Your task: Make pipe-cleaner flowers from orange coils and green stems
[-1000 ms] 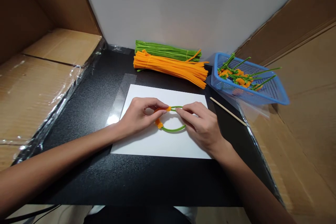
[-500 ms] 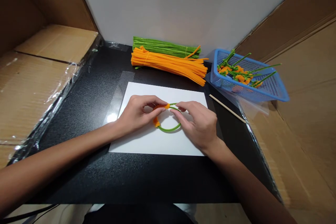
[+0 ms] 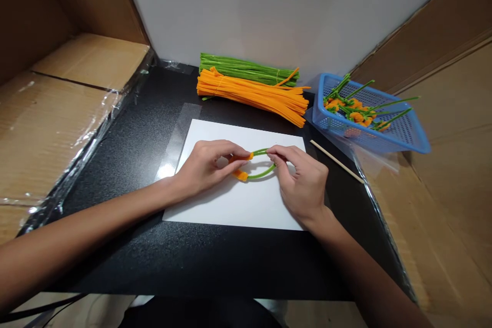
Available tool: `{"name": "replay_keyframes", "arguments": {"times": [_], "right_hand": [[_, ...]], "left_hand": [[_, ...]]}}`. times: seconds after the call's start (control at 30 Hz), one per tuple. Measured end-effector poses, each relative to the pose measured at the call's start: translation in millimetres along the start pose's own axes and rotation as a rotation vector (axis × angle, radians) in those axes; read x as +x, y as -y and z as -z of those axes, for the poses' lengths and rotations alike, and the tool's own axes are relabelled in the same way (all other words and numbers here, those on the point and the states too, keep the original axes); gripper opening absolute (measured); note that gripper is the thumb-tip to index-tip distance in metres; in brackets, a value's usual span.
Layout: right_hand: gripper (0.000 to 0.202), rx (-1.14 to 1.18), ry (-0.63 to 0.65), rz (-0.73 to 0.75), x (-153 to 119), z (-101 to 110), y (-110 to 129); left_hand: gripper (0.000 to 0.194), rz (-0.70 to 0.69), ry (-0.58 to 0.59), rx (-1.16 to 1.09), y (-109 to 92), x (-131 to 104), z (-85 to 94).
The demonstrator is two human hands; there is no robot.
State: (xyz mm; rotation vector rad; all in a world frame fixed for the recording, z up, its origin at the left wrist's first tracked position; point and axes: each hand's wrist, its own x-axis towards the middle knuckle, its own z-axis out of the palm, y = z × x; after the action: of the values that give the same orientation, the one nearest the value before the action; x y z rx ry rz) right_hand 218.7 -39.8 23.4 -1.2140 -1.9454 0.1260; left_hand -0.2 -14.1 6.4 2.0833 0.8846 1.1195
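Note:
Over a white sheet of paper [image 3: 234,210], a loop made of an orange strip [image 3: 241,176] and a green stem [image 3: 261,172] is held between my two hands. My left hand [image 3: 209,166] pinches the orange strip near its upper end, where green comes out of it. Thumb and fingers of my right hand [image 3: 302,179] are closed on the green stem at the loop's right side. The fingertips hide part of the loop on both sides.
Bundles of green stems [image 3: 246,68] and orange strips [image 3: 253,95] lie by the wall. A blue basket [image 3: 400,138] holds orange flowers with green stems. A thin wooden stick [image 3: 336,161] lies right of the paper on the black table [image 3: 184,261].
My right hand has moved right, away from my left hand, and closed on the green stem. The loop is now flatter and more stretched. The view has shifted slightly.

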Motion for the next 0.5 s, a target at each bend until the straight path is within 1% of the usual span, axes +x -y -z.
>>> {"name": "replay_keyframes", "arguments": {"times": [0.1,0.2,0.3,0.37,0.4,0.5], "right_hand": [[0.017,-0.066,0.037,0.103,0.7,0.5,-1.1],[0.017,-0.043,0.074,0.117,-0.8,-2.7,1.1],[0.015,0.031,0.104,0.027,-2.4,-6.7,3.2],[0.012,0.076,0.087,-0.07,-2.6,-8.4,3.2],[0.011,0.095,0.067,-0.121,-2.5,-8.9,2.7],[0.007,0.137,-0.005,-0.253,-1.9,-9.5,0.9]], "left_hand": [[0.013,0.008,0.039,0.0,0.0,0.3,0.8],[0.013,0.014,0.077,-0.001,-0.4,0.6,1.6],[0.013,0.023,0.091,-0.003,-1.4,1.2,2.0],[0.017,0.054,0.082,-0.017,-2.6,2.0,1.6],[0.022,0.074,0.078,-0.027,-3.2,2.5,1.1],[0.046,0.138,0.09,-0.034,-4.3,3.5,-0.9]]}}
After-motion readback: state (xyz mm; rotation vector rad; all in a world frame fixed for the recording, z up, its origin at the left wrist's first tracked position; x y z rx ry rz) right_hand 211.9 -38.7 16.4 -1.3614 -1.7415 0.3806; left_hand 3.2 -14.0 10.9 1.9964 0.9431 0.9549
